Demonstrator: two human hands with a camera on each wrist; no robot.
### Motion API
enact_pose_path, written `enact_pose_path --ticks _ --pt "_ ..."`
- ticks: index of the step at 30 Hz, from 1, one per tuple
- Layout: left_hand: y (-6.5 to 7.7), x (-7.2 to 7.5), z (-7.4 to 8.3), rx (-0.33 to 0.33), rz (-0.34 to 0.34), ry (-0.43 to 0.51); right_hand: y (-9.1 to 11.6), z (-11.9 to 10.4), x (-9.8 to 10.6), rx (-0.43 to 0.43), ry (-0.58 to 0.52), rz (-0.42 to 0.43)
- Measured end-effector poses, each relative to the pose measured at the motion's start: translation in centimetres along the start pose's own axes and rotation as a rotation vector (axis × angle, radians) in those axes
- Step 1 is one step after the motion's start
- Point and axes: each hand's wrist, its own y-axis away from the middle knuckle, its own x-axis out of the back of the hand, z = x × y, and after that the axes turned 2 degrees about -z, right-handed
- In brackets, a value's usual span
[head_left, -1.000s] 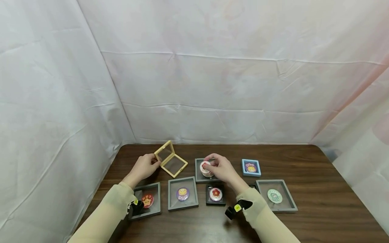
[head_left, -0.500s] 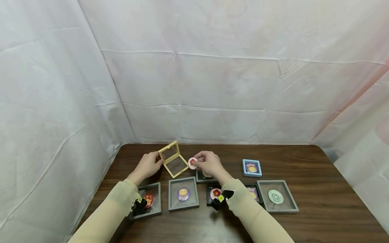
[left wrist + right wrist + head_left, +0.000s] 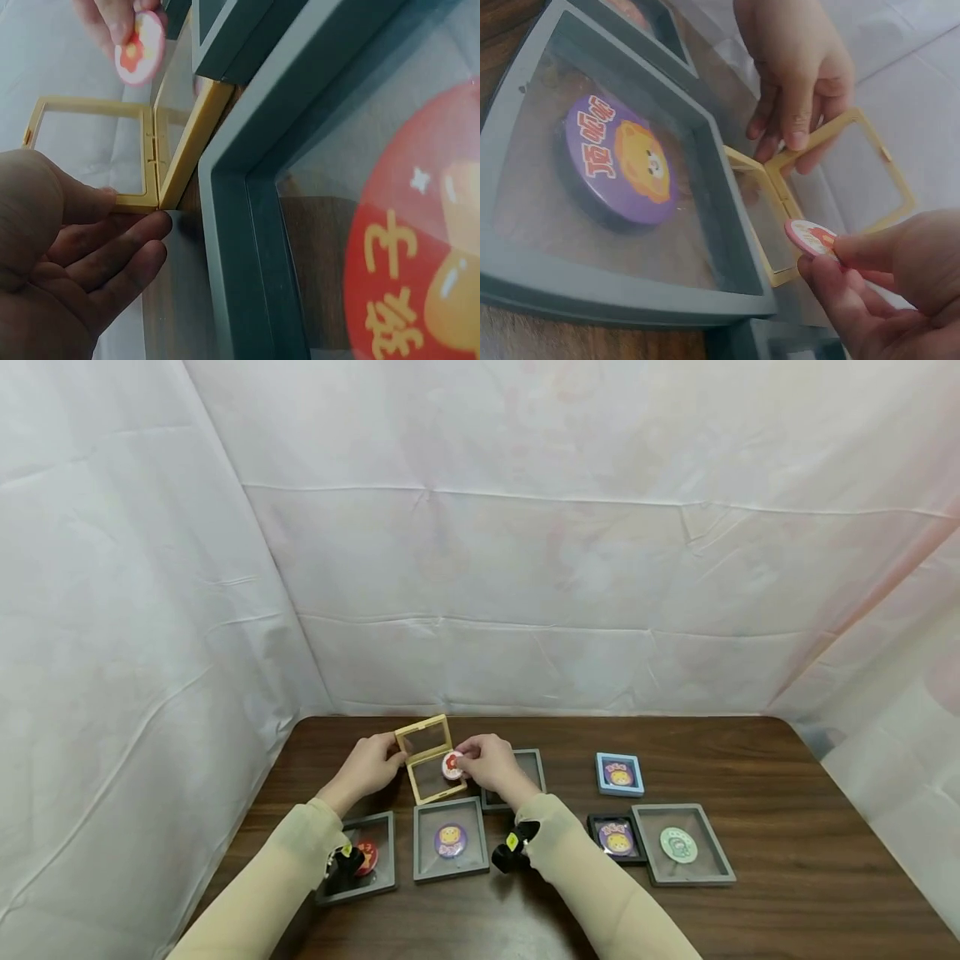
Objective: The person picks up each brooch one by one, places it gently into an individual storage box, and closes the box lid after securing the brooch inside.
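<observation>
My left hand (image 3: 365,768) pinches the raised lid of a hinged yellow display frame (image 3: 426,799), thumb on one side and fingers on the other. The lower half of the frame rests on the table, spread apart from the lid. Between thumb and fingertips, my right hand (image 3: 491,766) holds a round badge (image 3: 452,766) with a red flower, above that lower half. In the right wrist view the badge (image 3: 810,235) is tilted, close over the clear film. Behind my right hand, a grey frame (image 3: 539,767) is partly covered.
Nearer me stand a grey frame (image 3: 417,847) with a purple badge and another grey frame (image 3: 392,847) with a red one. To the right are a blue frame (image 3: 600,772), a black frame (image 3: 595,827) and a larger grey frame (image 3: 720,847) with a green badge.
My right hand has carried the flower badge left, from the back grey frame to over the yellow frame. The yellow frame has turned and shifted slightly right, with my left hand still on its lid.
</observation>
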Motion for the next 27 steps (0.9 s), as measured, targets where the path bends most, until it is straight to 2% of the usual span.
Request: enact_pose_path --ticks 9,19,27 --pt "-0.1 -0.2 0.4 -0.032 -0.012 0.012 -0.2 0.2 -1.4 -0.001 -0.031 -0.004" --pt "-0.2 -0.2 0.6 -0.03 -0.022 0.012 -0.4 0.3 -2.5 0.071 0.22 0.029" --pt "-0.1 -0.2 0.7 -0.029 -0.017 0.006 -0.5 0.3 -2.9 0.108 0.267 0.044"
